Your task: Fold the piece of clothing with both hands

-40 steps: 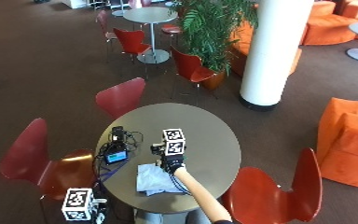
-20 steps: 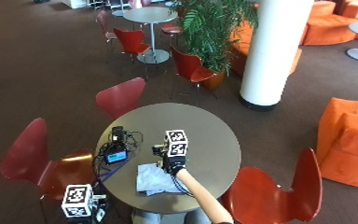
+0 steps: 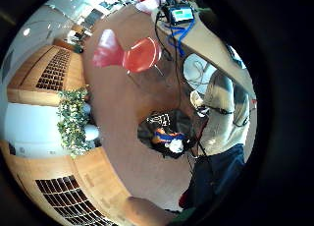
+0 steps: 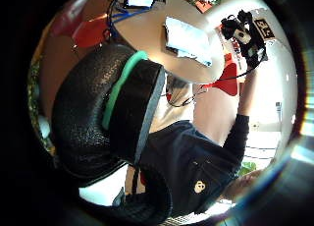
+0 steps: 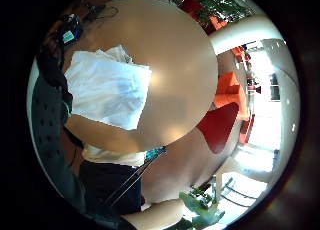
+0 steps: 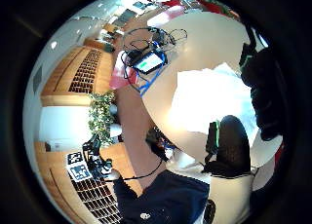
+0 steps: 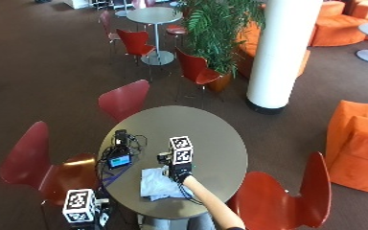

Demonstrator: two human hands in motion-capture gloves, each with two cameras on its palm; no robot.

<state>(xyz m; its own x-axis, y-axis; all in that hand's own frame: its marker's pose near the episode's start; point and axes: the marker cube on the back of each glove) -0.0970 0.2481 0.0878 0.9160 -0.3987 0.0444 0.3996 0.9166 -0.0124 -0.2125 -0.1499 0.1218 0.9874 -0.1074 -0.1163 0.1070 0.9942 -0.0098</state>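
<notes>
A crumpled white piece of clothing (image 7: 155,186) lies on the round table (image 7: 190,124) near the person's edge, with uneven layers. My right hand (image 7: 179,172) hovers just above the garment's far right part, fingers relaxed and holding nothing. The right little finger side palm view shows the cloth (image 5: 107,87) flat on the tabletop, apart from the palm. My left hand (image 7: 99,212) hangs below the table's edge at the person's left side, away from the cloth, and holds nothing. Its curled black finger (image 4: 117,108) fills the left thumb side palm view.
A small device with a lit screen (image 7: 118,160) and tangled cables lies on the table left of the cloth. Red chairs stand at the left (image 7: 50,167), right (image 7: 280,196) and far side (image 7: 125,98). The table's far half is bare.
My right hand has drifted slightly toward the person over the cloth. The left hand stays low beside the table, and the cloth has not moved.
</notes>
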